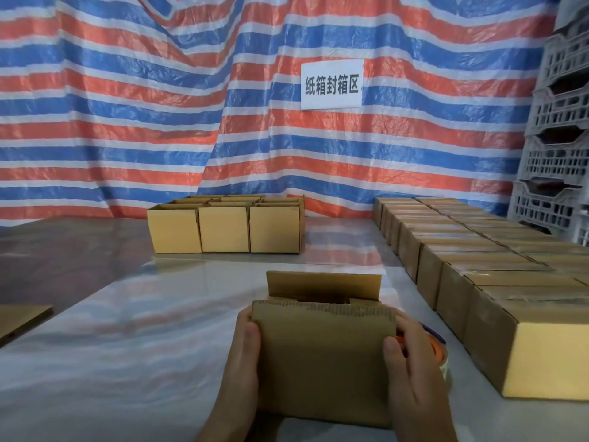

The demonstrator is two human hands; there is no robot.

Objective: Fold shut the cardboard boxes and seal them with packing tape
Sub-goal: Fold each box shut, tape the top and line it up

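A: Grip?

B: Both on the box (322,355). Left hand (245,346) clamps its L edge, thumb on the front face, fingers wrapped behind. Right hand (411,362) does the same on the R edge, thumb in front.

A: Why both sides?

B: Prob. to square it up and steady it before the flaps go down. Can't fold one-handed w/o it sliding on the slick table (127,346).

A: Tape?

B: Roll (441,349) is tucked just behind the right hand's fingers; orange and purple bits show. Can't tell if it's held or just lying there. Kept close, I'd guess, for sealing right after.

A: Box look?

B: Plain brown, not shut yet. Near flap (322,314) stands up between the thumbs, top edge ragged w/ corrugation showing. Far flap (323,283) is up too, beyond the hands. Inside is dark, contents unclear.

A: Further out?

B: Beyond the grip, a block of open boxes (224,228), likely the queue. Right of the grip, rows of shut boxes (478,260), likely done. Far left of it, a flat card sheet (22,320). Behind all, striped tarp (127,106) w/ a white sign (331,84), and grey crates (557,138) stacked far right.
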